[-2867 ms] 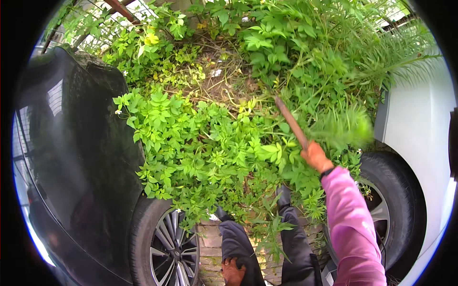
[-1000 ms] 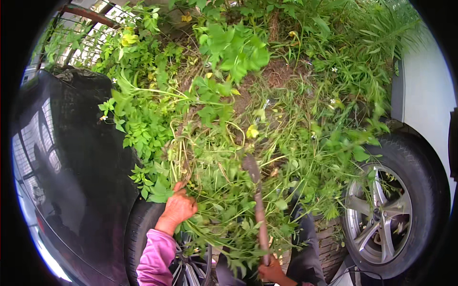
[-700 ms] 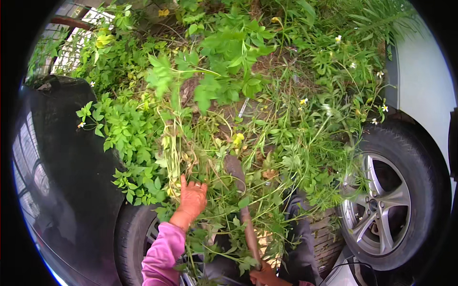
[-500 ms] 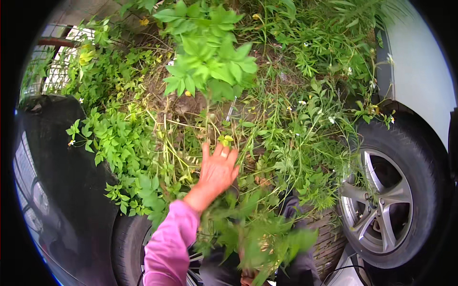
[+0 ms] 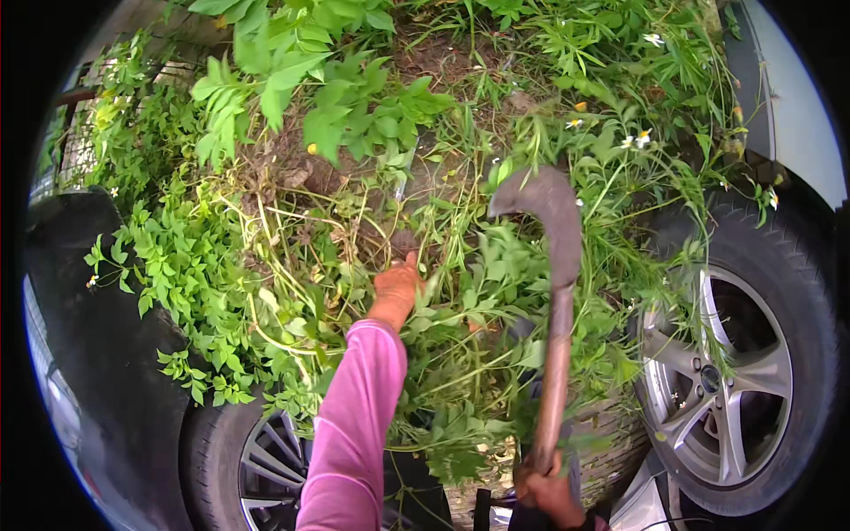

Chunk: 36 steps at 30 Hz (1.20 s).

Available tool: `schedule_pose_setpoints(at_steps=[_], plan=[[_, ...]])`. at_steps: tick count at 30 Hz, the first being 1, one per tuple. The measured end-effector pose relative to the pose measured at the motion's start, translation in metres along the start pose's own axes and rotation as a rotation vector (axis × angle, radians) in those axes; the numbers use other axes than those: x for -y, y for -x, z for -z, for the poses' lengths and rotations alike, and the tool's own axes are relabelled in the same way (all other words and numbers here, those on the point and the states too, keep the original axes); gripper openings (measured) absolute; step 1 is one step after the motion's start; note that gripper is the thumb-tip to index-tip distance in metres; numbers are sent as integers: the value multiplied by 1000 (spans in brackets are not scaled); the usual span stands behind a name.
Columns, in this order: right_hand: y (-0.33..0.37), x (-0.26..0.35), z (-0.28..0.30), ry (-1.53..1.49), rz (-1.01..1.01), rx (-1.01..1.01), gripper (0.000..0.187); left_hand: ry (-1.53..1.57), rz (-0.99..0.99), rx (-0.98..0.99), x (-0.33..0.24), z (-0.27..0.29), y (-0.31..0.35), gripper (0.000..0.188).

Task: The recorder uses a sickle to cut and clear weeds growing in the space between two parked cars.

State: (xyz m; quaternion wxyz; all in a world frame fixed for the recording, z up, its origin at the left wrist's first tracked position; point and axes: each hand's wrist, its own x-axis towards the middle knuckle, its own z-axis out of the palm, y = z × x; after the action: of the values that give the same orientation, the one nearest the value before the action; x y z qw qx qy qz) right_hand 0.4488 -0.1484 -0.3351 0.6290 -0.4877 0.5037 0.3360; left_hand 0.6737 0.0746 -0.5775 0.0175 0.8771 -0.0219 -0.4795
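An overgrown outdoor parking spot: leafy weeds (image 5: 292,221) crowd bare soil (image 5: 443,62) between two parked cars' wheels (image 5: 735,380).

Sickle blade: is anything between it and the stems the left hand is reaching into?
Yes. The sickle, held by the right hand, has its curved blade raised above leafy weeds that lie between it and the left hand. That hand itself sits in the tangle beside the blade's path.
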Motion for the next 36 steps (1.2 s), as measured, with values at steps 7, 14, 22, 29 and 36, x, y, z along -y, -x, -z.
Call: schedule_pose_setpoints(at_steps=[7,14,22,29,36], plan=[[-70,109,-5,130,256,79,24,-80,70,206,20,-27,25,26],[-122,113,-29,587,212,248,24,-190,-62,255,47,-14,70,31],[-67,68,71,870,90,124,26,-285,-147,214,82,-24,129,35],[-122,80,-17,553,83,232,15,-352,-176,72,69,-38,127,24],[-55,-42,-11,354,-122,198,23,-494,-449,-101,66,-6,145,21]])
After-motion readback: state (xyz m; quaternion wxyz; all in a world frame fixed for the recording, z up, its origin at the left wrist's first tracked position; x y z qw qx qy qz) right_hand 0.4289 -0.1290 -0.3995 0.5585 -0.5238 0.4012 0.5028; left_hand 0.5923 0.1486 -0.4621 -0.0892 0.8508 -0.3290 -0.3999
